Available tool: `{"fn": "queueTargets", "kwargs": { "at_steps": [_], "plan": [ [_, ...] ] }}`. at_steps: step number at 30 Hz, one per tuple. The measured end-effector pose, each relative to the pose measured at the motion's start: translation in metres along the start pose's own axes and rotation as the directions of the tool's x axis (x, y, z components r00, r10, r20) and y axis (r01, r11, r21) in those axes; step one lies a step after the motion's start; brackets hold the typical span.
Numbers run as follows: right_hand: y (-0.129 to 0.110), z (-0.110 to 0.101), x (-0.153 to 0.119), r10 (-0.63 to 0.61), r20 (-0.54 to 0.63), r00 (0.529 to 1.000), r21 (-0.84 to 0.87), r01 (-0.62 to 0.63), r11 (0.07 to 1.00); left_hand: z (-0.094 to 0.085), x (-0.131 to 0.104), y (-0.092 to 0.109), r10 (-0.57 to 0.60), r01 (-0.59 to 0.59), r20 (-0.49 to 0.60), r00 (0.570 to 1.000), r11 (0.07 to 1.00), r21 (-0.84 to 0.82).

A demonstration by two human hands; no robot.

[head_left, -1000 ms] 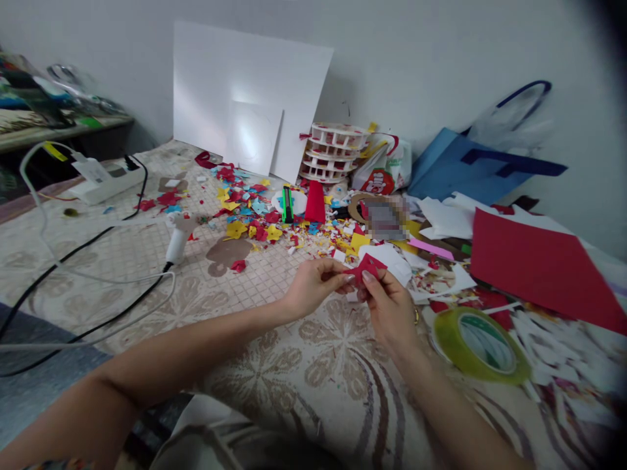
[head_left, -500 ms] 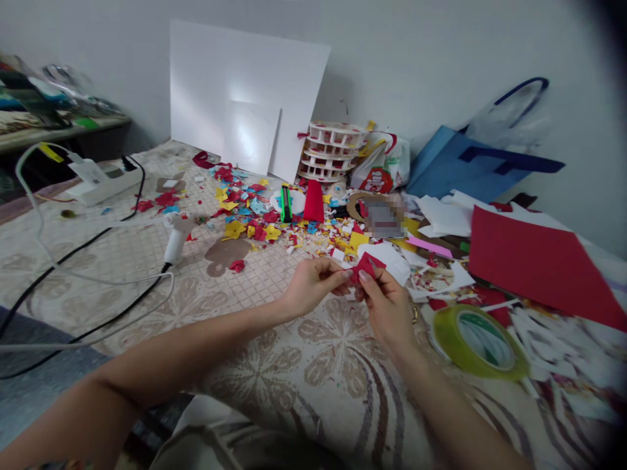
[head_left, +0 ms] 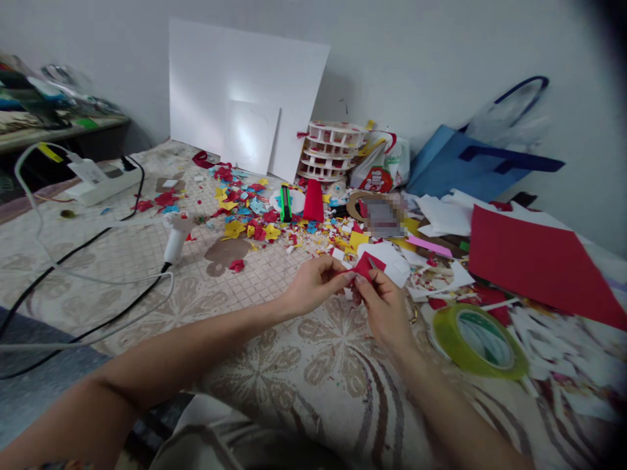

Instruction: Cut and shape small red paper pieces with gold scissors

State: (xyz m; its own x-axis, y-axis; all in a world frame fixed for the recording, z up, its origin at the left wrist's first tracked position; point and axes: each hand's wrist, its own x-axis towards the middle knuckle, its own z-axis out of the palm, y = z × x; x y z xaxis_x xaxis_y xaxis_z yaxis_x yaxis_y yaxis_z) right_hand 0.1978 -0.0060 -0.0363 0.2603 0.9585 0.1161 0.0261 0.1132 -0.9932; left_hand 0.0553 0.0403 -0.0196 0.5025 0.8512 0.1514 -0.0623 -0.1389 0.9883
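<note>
A small red paper piece [head_left: 363, 266] is pinched between both hands above the patterned tablecloth. My left hand [head_left: 318, 282] is closed, with thumb and fingertips gripping the paper's left edge. My right hand [head_left: 386, 303] is closed too, its thumb and finger pressing the paper close to the left fingertips. In the right palm lies a small pair of scissors [head_left: 413, 312]; a gold-coloured handle loop sticks out beside the hand, and a metal tip shows by the index finger. Most of the scissors is hidden. White paper [head_left: 392, 261] lies just behind the hands.
Paper flowers [head_left: 235, 230] and scraps cover the middle. On the right are a tape roll [head_left: 480, 343] and a red sheet [head_left: 539, 267]. A glue gun [head_left: 175, 241] with cords lies left. White boards [head_left: 206, 85], a round tiered model [head_left: 333, 150] and a blue bag [head_left: 455, 163] stand behind.
My right thumb has shifted slightly left, closer to the left fingertips on the red paper. The scissors' handle has tilted a little. Everything else stays in place.
</note>
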Motion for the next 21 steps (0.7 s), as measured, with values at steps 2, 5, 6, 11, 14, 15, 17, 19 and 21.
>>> {"fn": "queueTargets", "kwargs": {
  "at_steps": [2,5,6,11,14,15,17,19,21],
  "plan": [
    [-0.002,0.001,-0.001,0.036,0.03,0.999,0.039,-0.038,0.999,-0.001,0.001,-0.002,0.02,-0.02,-0.016,1.0,0.998,0.055],
    [-0.005,0.002,-0.001,0.09,0.075,0.993,0.118,-0.099,0.988,-0.003,0.001,-0.004,0.034,-0.028,-0.049,0.998,0.993,0.116],
    [-0.005,0.002,0.0,0.102,0.094,0.99,0.123,-0.113,0.986,-0.003,0.001,-0.004,0.035,-0.028,-0.054,0.998,0.992,0.124],
    [-0.003,-0.003,0.002,0.099,0.147,0.984,-0.029,-0.095,0.995,-0.003,0.002,-0.001,0.021,-0.015,-0.059,0.998,0.994,0.104],
    [-0.002,-0.006,0.004,0.073,0.21,0.975,-0.073,-0.059,0.996,-0.004,0.003,-0.001,0.007,-0.003,-0.049,0.999,0.997,0.072],
    [-0.002,-0.007,0.004,0.08,0.226,0.971,-0.07,-0.066,0.995,-0.005,0.004,-0.001,0.002,0.0,-0.046,0.999,0.998,0.06],
    [-0.002,-0.008,0.005,0.109,0.231,0.967,-0.048,-0.101,0.994,-0.007,0.006,-0.002,-0.01,0.011,-0.043,0.999,0.999,0.04],
    [-0.002,-0.009,0.006,0.126,0.215,0.969,-0.036,-0.121,0.992,-0.008,0.008,-0.004,-0.028,0.029,-0.04,0.999,0.999,0.024],
    [-0.003,-0.009,0.005,0.123,0.208,0.97,-0.048,-0.116,0.992,-0.01,0.01,-0.005,-0.051,0.051,-0.03,0.998,0.999,0.014]
  ]
}}
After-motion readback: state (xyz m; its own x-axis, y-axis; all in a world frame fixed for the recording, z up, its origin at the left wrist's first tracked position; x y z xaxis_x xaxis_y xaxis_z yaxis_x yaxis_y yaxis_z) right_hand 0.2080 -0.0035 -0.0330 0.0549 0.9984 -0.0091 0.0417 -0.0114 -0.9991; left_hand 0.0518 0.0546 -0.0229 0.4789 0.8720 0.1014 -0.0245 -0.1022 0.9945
